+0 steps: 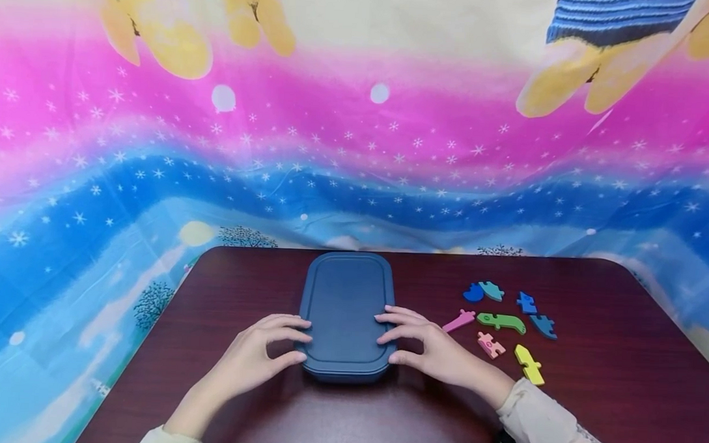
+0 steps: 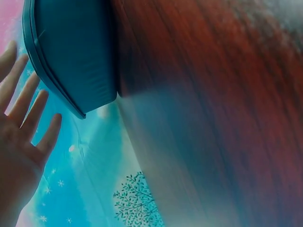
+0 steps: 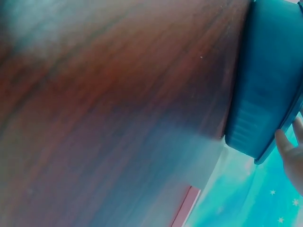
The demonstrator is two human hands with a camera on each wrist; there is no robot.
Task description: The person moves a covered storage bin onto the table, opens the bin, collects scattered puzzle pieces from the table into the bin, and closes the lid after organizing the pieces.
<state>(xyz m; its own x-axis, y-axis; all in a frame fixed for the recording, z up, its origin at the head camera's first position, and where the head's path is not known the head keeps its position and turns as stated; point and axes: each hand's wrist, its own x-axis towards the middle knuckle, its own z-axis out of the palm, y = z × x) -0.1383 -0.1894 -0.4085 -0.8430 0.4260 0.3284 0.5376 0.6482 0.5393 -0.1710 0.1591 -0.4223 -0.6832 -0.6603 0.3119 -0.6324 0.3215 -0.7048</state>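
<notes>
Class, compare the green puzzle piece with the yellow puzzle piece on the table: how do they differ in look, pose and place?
The green puzzle piece is long and lies nearly level across the table; the yellow puzzle piece is shorter and slants toward the near edge. The green one lies farther from the person, the yellow one nearer, beside the sleeve. Both lie flat, untouched, to the right of the blue lidded box.

No readable text, label, brand or number shows in any view.
</notes>
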